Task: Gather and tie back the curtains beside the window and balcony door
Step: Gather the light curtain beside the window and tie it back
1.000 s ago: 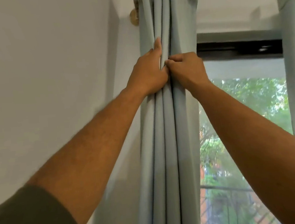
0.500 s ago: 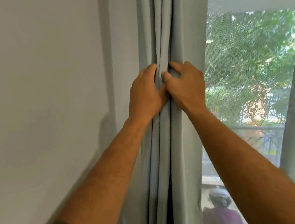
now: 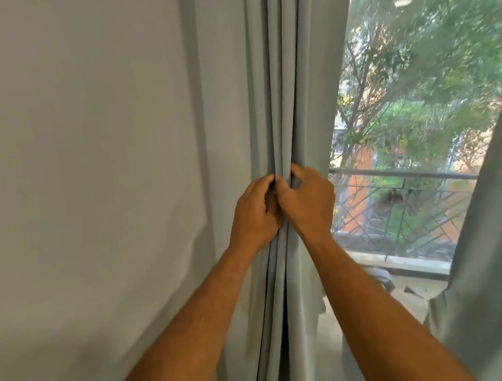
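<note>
Grey-blue curtain [image 3: 281,97] bunched in pleats between curled fingers of left hand [image 3: 254,211] and right hand [image 3: 308,204].

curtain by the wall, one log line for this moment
left hand grips folds | right hand grips folds | left curtain bunched | tie-back: none visible | right curtain loose

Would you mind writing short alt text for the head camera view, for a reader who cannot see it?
Both hands, left hand and right hand, grip the bunched folds of a pale grey-green curtain beside a plain wall. To the right, a window shows trees and a balcony railing.
</note>
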